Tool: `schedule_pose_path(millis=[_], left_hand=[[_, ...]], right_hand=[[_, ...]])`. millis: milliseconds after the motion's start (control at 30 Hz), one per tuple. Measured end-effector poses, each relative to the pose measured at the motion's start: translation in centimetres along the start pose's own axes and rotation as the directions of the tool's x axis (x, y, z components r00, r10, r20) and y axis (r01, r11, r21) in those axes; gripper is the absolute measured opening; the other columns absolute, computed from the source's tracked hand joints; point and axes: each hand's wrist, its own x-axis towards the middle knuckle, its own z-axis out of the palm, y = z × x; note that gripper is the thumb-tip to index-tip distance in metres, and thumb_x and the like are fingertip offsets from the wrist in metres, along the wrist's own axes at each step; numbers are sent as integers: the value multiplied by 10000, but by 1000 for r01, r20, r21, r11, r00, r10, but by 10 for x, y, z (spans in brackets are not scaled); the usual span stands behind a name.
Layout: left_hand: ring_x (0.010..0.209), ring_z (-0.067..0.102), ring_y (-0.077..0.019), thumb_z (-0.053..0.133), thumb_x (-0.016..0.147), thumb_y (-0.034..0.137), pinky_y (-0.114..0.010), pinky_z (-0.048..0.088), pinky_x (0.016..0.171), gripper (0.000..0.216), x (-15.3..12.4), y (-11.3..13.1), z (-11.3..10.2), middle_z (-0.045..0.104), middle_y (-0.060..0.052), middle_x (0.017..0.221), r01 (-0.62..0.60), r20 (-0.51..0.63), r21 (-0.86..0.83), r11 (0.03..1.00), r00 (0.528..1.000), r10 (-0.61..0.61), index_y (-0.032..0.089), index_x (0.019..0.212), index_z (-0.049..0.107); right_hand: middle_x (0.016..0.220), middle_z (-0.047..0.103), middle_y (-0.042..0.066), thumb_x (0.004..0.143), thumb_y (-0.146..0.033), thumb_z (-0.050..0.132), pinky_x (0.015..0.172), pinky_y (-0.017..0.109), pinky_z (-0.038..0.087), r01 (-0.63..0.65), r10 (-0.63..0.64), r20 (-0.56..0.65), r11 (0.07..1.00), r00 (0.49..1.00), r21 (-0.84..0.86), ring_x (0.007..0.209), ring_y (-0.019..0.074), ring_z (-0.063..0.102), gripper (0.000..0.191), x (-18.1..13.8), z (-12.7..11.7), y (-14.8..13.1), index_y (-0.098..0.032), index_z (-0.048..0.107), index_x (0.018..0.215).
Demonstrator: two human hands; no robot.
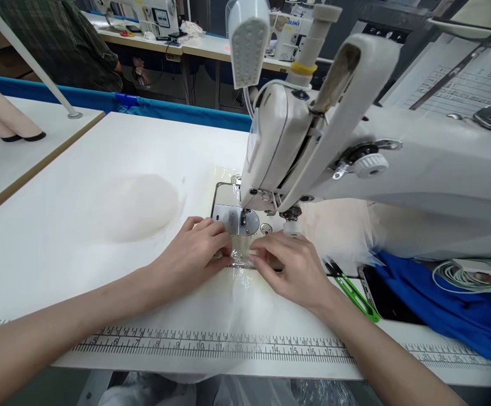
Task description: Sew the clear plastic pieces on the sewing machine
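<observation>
A sewing machine head (pixel 277 141) stands over its metal needle plate (pixel 247 221), with the needle and presser foot at the plate's middle. Just in front of it, thin see-through material (pixel 240 276) with a glossy, plastic-like shine runs toward me. My left hand (pixel 198 245) rests left of the needle, fingers curled and thumb pressed in on this material. On the other side, my right hand (pixel 293 262) pinches it with thumb and fingertips. The fingertips of both hands are close together but apart. How the material's layers lie under them is hard to make out.
Green thread snips (pixel 357 296) and a dark phone (pixel 391 296) lie right of my right hand, beside blue cloth (pixel 443 307) and a coiled cable (pixel 473 275). A sheer pale piece (pixel 144 207) lies at left. A ruler strip (pixel 237 345) lines the front edge. A person (pixel 63 45) sits beyond.
</observation>
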Motion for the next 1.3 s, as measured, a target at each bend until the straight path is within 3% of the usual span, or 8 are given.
schedule_pose_path(millis=[133, 300, 433, 533, 600, 700, 833, 1300], left_hand=[[757, 526, -145, 474, 936, 253, -370, 407, 826, 138, 0, 1, 2, 569, 19, 803, 59, 28, -253, 966, 998, -53, 202, 813, 508], [615, 491, -121, 415, 964, 464, -264, 394, 554, 260, 0, 3, -2, 573, 14, 772, 270, 181, -669, 693, 963, -200, 220, 892, 466], [695, 564, -136, 585, 881, 480, -272, 431, 627, 332, 2, 9, -8, 642, -3, 837, 319, 262, -739, 593, 948, -183, 219, 1071, 508], [757, 609, -157, 644, 838, 431, -267, 432, 651, 273, 5, 11, -10, 687, -21, 843, 376, 344, -735, 565, 924, -167, 188, 960, 615], [703, 606, -144, 597, 870, 399, -262, 424, 639, 229, 7, 11, -10, 708, -21, 797, 397, 373, -740, 543, 914, -160, 178, 862, 655], [643, 577, -122, 574, 888, 357, -248, 404, 627, 207, 8, 9, -10, 718, -4, 742, 397, 378, -747, 533, 914, -150, 181, 836, 671], [606, 534, -111, 585, 886, 356, -240, 376, 604, 210, 7, 7, -10, 692, 14, 688, 394, 396, -767, 507, 912, -111, 183, 811, 678], [586, 466, -117, 583, 881, 348, -260, 365, 642, 228, 6, 13, -20, 634, 40, 615, 443, 462, -785, 433, 885, -67, 198, 726, 655]], right_hand=[[888, 702, 39, 864, -242, 603, 679, 303, 420, -139, 115, 165, 980, 980, 141, 637, 135, 570, 107, 2, -5, 2, -186, 647, 943], [740, 644, -13, 875, -223, 611, 658, 287, 427, -314, 235, 274, 902, 933, 296, 626, 124, 537, 57, 4, -5, -2, -206, 635, 826], [684, 618, -32, 876, -273, 630, 589, 254, 403, -398, 304, 279, 826, 911, 400, 622, 118, 526, 126, 5, -5, -5, -217, 645, 764], [679, 624, -25, 884, -288, 619, 550, 242, 396, -398, 306, 271, 812, 913, 427, 626, 122, 546, 140, 4, -4, -6, -216, 652, 768], [685, 636, -22, 880, -273, 625, 558, 246, 408, -329, 271, 196, 859, 942, 393, 607, 119, 554, 97, 3, -4, -6, -210, 647, 810], [783, 682, 4, 879, -175, 612, 629, 274, 415, -30, 38, -50, 986, 998, 164, 633, 116, 594, 43, 1, -4, -6, -190, 633, 913], [905, 721, 36, 867, -58, 589, 672, 292, 385, 285, -334, -171, 923, 927, -259, 723, 114, 639, 197, 2, -5, -6, -188, 654, 1000], [811, 733, -11, 842, -67, 627, 696, 306, 455, 430, -534, -132, 784, 835, -448, 593, 86, 551, 162, -2, -7, -6, -208, 681, 898]])
